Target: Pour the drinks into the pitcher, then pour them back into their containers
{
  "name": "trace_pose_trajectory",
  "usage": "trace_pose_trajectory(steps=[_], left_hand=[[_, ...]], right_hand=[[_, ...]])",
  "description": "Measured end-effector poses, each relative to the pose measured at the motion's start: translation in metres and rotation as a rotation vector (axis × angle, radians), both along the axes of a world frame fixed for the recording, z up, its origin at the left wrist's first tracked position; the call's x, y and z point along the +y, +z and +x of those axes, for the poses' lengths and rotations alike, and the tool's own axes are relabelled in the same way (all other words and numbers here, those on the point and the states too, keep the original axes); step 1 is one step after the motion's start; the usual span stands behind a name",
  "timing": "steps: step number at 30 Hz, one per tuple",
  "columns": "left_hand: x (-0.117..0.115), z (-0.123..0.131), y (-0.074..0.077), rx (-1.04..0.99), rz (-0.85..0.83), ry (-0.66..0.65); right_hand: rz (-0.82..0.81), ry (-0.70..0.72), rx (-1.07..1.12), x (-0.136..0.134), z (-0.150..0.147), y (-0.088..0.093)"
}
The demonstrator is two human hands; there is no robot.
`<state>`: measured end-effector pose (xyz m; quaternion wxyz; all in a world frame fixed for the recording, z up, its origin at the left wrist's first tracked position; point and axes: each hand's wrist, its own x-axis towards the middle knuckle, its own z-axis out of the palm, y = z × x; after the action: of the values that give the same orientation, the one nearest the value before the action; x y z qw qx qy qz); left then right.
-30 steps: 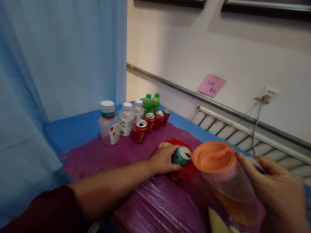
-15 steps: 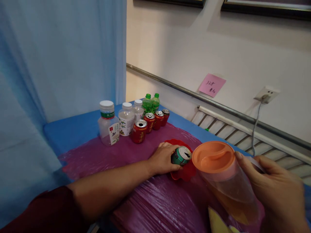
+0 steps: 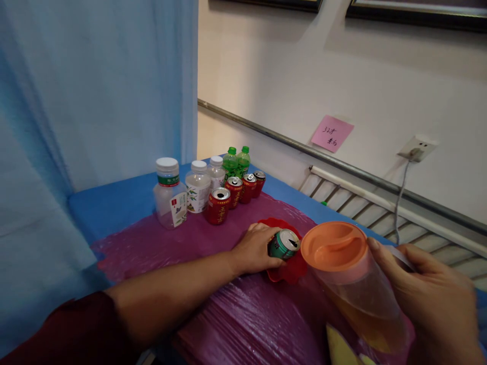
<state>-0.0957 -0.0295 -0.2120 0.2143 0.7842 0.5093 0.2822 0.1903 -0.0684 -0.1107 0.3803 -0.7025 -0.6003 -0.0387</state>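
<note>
My left hand point(image 3: 257, 248) is wrapped round a green drink can point(image 3: 283, 245) with an opened top, tilted slightly toward the right. Under the can sits a red dish point(image 3: 291, 268) with a wavy rim. In my right hand point(image 3: 429, 289) is the handle of a clear plastic pitcher point(image 3: 361, 299) with an orange lid point(image 3: 335, 246). The pitcher leans left, its lid close beside the can's top; amber liquid shows inside it. Whether any liquid is flowing cannot be made out. A yellowish object point(image 3: 340, 347) shows at the bottom edge, partly hidden.
Several red cans point(image 3: 218, 207) stand in a row behind my left hand. Beyond them are a large clear jar point(image 3: 167, 203), two white-capped bottles point(image 3: 198, 187) and two green bottles point(image 3: 243, 161). Purple plastic sheeting point(image 3: 243, 324) covers the blue table point(image 3: 110, 197). A radiator point(image 3: 353, 208) runs along the wall.
Almost nothing differs. Both hands, the can and the pitcher keep nearly the same positions.
</note>
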Motion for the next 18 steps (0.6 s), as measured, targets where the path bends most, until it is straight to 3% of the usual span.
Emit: trace_pose_trajectory(steps=[18], left_hand=[[0.0003, 0.0001, 0.0010, 0.007, -0.014, -0.004]], right_hand=[[0.000, 0.008, 0.017, -0.0013, 0.0013, -0.0001]])
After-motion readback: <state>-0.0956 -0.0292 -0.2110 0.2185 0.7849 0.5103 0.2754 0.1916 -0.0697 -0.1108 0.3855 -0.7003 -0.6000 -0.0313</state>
